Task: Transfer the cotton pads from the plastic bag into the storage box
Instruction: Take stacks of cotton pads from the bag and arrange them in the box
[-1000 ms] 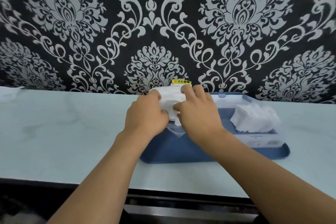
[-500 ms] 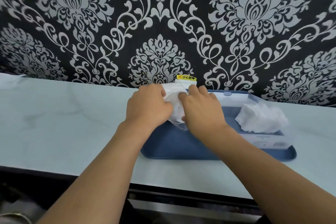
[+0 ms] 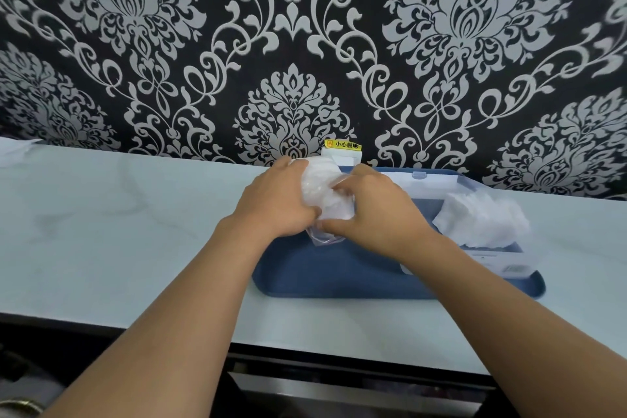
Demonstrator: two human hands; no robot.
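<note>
A clear plastic bag [image 3: 324,195] stuffed with white cotton pads is squeezed between both hands, above the left end of a blue tray [image 3: 315,276]. My left hand [image 3: 278,200] grips the bag's left side and my right hand [image 3: 376,210] grips its right side. A clear storage box [image 3: 488,256] stands on the right half of the tray. A loose heap of white cotton pads [image 3: 481,220] lies inside the box. The bag's lower corner pokes out under my hands.
The tray sits on a pale countertop [image 3: 118,224] against a black and silver patterned wall. A white socket with a yellow warning label [image 3: 342,149] is on the wall behind the bag. Something white [image 3: 13,149] lies at the counter's far left.
Both hands have squeezed closer around the bag and crumpled it. The bag sits a little lower between them. The pads in the box have not moved.
</note>
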